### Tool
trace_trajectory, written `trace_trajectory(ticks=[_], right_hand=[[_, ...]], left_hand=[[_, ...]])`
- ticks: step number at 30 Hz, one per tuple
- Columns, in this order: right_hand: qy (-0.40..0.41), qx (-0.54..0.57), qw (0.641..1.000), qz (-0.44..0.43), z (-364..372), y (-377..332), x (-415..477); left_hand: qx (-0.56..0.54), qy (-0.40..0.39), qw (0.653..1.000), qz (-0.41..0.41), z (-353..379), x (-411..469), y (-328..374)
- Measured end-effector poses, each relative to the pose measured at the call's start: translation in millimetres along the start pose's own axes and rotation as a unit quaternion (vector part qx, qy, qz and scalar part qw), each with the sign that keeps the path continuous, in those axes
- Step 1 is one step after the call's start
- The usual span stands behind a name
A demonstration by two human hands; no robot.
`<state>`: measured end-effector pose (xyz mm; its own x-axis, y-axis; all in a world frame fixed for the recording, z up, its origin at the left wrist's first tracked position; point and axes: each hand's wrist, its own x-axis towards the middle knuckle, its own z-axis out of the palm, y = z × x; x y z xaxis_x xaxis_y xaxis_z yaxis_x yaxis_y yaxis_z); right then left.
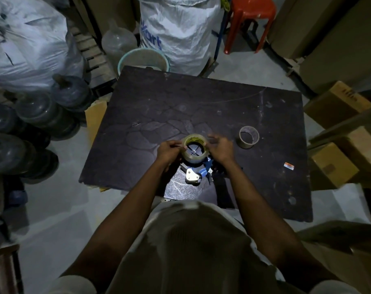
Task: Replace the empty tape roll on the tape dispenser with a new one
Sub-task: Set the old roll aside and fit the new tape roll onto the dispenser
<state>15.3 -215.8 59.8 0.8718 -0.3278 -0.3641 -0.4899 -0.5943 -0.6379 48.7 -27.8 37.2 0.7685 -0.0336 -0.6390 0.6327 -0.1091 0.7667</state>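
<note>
ok, new tape roll point(194, 150) sits on the dispenser point(198, 171) hub, near-centre of the dark board point(222, 107). left hand point(168, 150) has fingers curled against the roll's left side, right hand point(220, 148) clasps its right side, fingertips blurred. empty core point(249, 137) stands on the board just right of the hands, apart from them.
</note>
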Motion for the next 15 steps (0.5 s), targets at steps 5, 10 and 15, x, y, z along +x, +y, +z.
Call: trace_trajectory(ticks=[5, 10, 15], right_hand=[[-0.002, 0.062, 0.998, 0.012, 14, 17, 11], [0.007, 0.073, 0.997, 0.008, 10, 18, 9], [0.010, 0.057, 0.998, -0.006, 9, 16, 7]], left_hand=[[0.020, -0.008, 1.000, -0.001, -4, 7, -1], [0.036, 0.002, 0.999, 0.004, -3, 3, 2], [0.090, 0.010, 0.996, 0.022, -4, 20, -9]])
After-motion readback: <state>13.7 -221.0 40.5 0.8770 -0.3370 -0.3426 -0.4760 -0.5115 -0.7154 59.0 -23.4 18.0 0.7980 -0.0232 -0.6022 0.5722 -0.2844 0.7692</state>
